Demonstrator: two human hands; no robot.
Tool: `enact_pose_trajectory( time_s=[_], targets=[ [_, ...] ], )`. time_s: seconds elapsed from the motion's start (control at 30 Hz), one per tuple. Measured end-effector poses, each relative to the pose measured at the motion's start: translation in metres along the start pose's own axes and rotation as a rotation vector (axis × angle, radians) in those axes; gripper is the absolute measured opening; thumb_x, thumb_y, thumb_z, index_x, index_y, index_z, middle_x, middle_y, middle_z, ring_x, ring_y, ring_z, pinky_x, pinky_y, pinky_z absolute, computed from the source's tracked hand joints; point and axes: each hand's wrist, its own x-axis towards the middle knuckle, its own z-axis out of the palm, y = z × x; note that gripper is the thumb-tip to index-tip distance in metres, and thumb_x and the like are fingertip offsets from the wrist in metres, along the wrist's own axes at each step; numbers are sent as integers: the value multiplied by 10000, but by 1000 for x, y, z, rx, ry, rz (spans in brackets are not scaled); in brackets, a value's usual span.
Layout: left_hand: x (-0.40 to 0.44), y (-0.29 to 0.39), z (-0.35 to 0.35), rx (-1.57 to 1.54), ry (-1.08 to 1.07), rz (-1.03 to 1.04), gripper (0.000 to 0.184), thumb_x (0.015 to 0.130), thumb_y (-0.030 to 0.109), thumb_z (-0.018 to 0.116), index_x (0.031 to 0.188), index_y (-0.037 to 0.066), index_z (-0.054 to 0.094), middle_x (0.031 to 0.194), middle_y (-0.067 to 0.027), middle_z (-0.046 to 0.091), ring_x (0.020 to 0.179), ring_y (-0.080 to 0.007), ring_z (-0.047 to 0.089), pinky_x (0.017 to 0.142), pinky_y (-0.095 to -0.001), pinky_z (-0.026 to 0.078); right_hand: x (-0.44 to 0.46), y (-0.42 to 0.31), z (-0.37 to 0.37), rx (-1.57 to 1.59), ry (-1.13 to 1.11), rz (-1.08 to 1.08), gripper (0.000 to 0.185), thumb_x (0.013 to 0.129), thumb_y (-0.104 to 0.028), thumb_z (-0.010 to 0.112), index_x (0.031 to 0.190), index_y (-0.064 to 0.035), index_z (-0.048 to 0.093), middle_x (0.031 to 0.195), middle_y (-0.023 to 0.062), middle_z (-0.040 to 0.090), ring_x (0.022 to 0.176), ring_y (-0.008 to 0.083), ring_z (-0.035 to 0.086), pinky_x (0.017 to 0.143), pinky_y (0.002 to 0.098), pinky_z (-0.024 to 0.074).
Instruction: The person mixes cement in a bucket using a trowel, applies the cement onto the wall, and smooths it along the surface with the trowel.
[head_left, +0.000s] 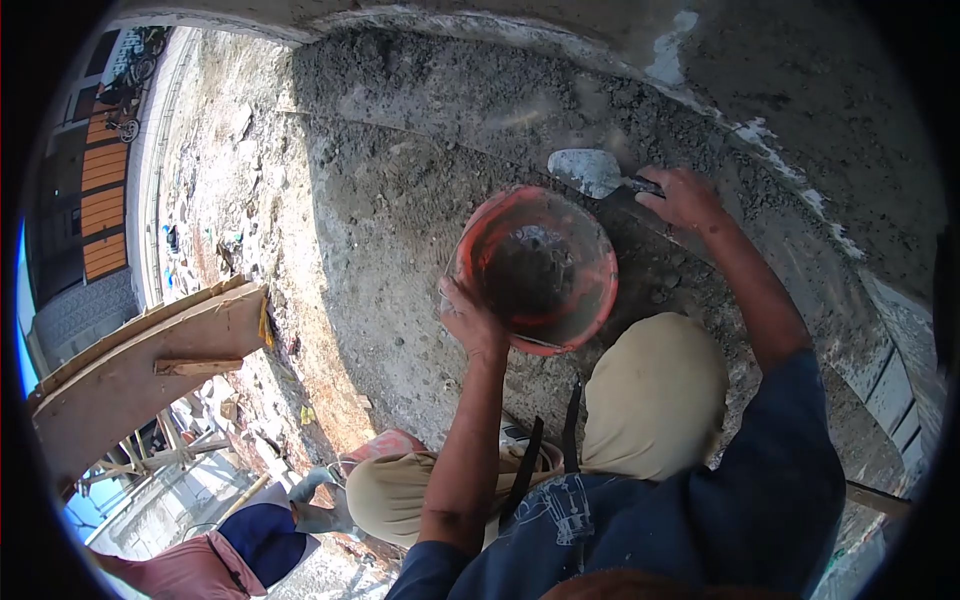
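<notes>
An orange-red bucket (603,290) stands on the rubble-strewn ground in front of my knees, its inside coated with grey residue and its bottom dark. My left hand (470,318) is closed on the bucket's left rim, beside its thin wire handle. To the right of the bucket, my right hand (686,198) is wrapped round the dark handle of a trowel (586,172). The trowel's blade is smeared with pale grey mortar and points left, just beyond the bucket's far rim.
A plastered wall (800,110) curves along the top and right. Wooden boards (150,365) jut in at the left. At the lower left is another person (200,565) in a pink top. Motorbikes (125,95) stand far off at the upper left.
</notes>
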Motion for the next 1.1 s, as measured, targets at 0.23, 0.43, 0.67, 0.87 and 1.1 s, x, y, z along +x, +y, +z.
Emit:
enact_pose_trajectory(
  time_s=[0.23,0.43,0.67,0.87,1.1],
  targets=[
    [-7,-19,-22,432,-208,33,384,1010,205,459,1303,-42,451,1121,-156,631,1003,-329,611,866,-438,439,105,-68,61,352,175,302,547,885,-412,650,1297,-55,605,1153,224,670,1082,424,628,972,496,470],
    [-10,-2,-15,263,-164,14,301,1004,183,458,1195,-46,497,972,-187,649,900,-379,634,775,-467,456,115,-97,51,133,-152,-22,580,909,-387,607,1363,-36,522,1192,243,650,1130,416,609,972,493,474],
    [-9,-1,-14,206,-137,-128,327,1031,239,404,1150,-35,538,967,-156,656,907,-366,626,808,-468,446,167,-120,83,367,-120,-47,632,906,-448,591,1383,-37,532,1299,242,600,1228,394,563,1046,452,437],
    [-13,-17,-15,788,-237,235,436,995,217,470,1360,-5,385,1237,-148,573,1107,-368,583,939,-507,410,205,-138,94,426,74,28,610,899,-413,564,1341,7,555,1202,257,645,1132,380,622,995,451,472],
    [-12,-25,-17,640,-278,115,531,956,219,528,1404,-6,352,1289,-195,520,1163,-413,548,966,-516,422,190,-114,44,697,-72,434,754,905,-402,606,1483,15,361,1043,198,701,1013,368,664,950,435,482]
  ],
)
